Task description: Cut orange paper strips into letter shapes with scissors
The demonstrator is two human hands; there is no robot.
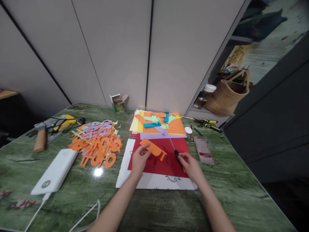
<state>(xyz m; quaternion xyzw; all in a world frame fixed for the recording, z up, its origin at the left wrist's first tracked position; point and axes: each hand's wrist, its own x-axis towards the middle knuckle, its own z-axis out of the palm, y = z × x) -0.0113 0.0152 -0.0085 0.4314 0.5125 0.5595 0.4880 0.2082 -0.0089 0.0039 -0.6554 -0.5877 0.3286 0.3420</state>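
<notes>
My left hand (140, 158) pinches a strip of orange paper (155, 149) between thumb and fingers, over a dark red sheet (154, 164). The strip has a cut-out letter-like shape at its right end. In my right hand (189, 163) is a small black-handled tool (177, 154) with a thin metal blade pointing away from me. Whether it is scissors or a knife cannot be made out. Its tip lies just right of the orange strip, apart from it. Under the red sheet is a white board (166, 183) with drawn marks.
Orange, purple and green paper cut-outs (98, 141) are heaped at the left, near a white power bank (55, 170) with a cable. Coloured sheets and scraps (161, 124) lie behind the red sheet. Pliers (209, 124), a phone-like object (204, 149) and a small box (118, 105) surround these.
</notes>
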